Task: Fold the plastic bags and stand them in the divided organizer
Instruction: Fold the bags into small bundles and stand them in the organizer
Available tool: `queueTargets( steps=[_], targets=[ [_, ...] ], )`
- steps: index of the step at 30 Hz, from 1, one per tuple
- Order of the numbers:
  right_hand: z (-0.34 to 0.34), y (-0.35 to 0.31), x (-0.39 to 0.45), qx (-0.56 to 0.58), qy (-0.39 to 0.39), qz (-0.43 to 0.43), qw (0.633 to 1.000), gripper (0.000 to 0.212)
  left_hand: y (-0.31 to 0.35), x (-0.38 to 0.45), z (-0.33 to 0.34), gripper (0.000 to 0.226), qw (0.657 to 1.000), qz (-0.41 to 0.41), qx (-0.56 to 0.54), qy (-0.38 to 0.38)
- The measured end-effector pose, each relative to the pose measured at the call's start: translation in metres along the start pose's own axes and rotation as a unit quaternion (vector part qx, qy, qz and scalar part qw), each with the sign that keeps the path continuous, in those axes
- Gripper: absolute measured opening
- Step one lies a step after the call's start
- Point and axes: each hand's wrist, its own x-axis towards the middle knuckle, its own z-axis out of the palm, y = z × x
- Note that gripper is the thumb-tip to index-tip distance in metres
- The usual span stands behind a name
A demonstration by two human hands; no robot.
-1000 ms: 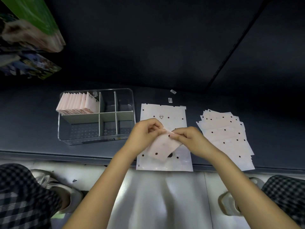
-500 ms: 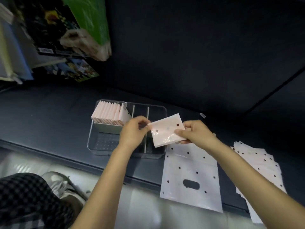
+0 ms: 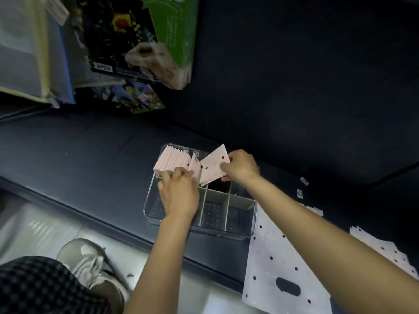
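A clear divided organizer (image 3: 240, 232) stands on the dark surface. Its far-left compartment holds a row of folded pink bags (image 3: 175, 160) standing upright. My right hand (image 3: 240, 166) pinches a folded pink bag (image 3: 212, 165) by its right edge and holds it tilted over the organizer, its lower edge dipping in beside the row. My left hand (image 3: 179, 192) reaches over the organizer's left side, its fingertips pressing against the near end of the standing row. An unfolded white dotted bag (image 3: 281, 266) lies flat to the right of the organizer.
A stack of flat white dotted bags (image 3: 390, 250) lies at the far right. Packaged goods and a green box (image 3: 174, 30) hang at the upper left. Two small labels (image 3: 299, 193) lie behind the organizer. A shoe (image 3: 88, 261) and checked trouser leg sit below the ledge.
Both hands have moved from the flat bag over to the organizer. The folded bag went from mid-air into the far-left compartment's opening, and my left hand let go of it and now touches the standing row.
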Motion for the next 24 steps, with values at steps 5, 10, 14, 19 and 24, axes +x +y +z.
queueTargets(
  steps=[5, 10, 14, 19, 24],
  targets=[
    [0.026, -0.021, 0.001, -0.095, -0.013, -0.034, 0.995, 0.018, -0.002, -0.008, 0.005, 0.031, 0.998, 0.038, -0.027, 0.032],
    [0.046, -0.028, 0.003, -0.089, -0.055, -0.012, 0.994, 0.034, -0.005, -0.014, 0.009, 0.033, 0.997, 0.034, -0.061, 0.027],
    [0.044, -0.022, -0.003, -0.017, -0.086, 0.000, 0.996, 0.043, -0.004, -0.017, 0.005, 0.033, 0.991, 0.002, -0.126, 0.053],
    [0.025, 0.014, -0.034, 0.039, -0.009, -0.094, 0.995, 0.027, 0.012, -0.029, -0.002, 0.025, 0.979, 0.020, -0.174, 0.103],
    [-0.008, 0.122, -0.100, 0.061, 0.058, -0.112, 0.990, 0.012, 0.057, -0.070, 0.020, 0.016, 0.960, 0.208, -0.182, -0.035]
  ],
)
